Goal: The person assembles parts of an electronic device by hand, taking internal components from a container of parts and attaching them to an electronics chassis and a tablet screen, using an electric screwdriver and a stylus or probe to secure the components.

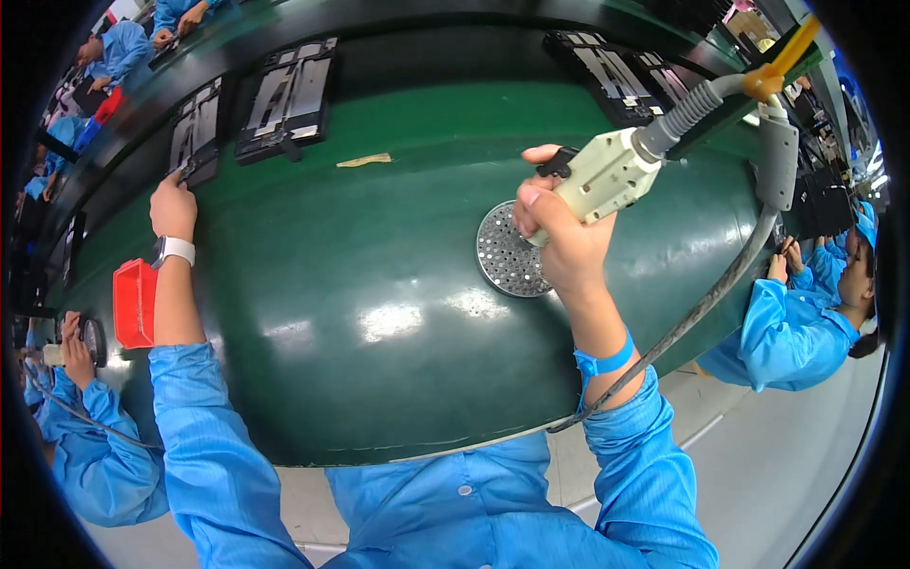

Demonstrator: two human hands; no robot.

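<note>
A: State the left arm position.
B: Left arm extended forward, blue sleeve to mid-forearm, white watch at the wrist. Left hand faces palm down, fingertips pressed forward.
A: And the right arm?
B: Right forearm raised, blue band at the wrist. Right hand is clenched in a fist grip, thumb uppermost.

Blue smock sleeves, white watch, seemingly a blue wristband.
</note>
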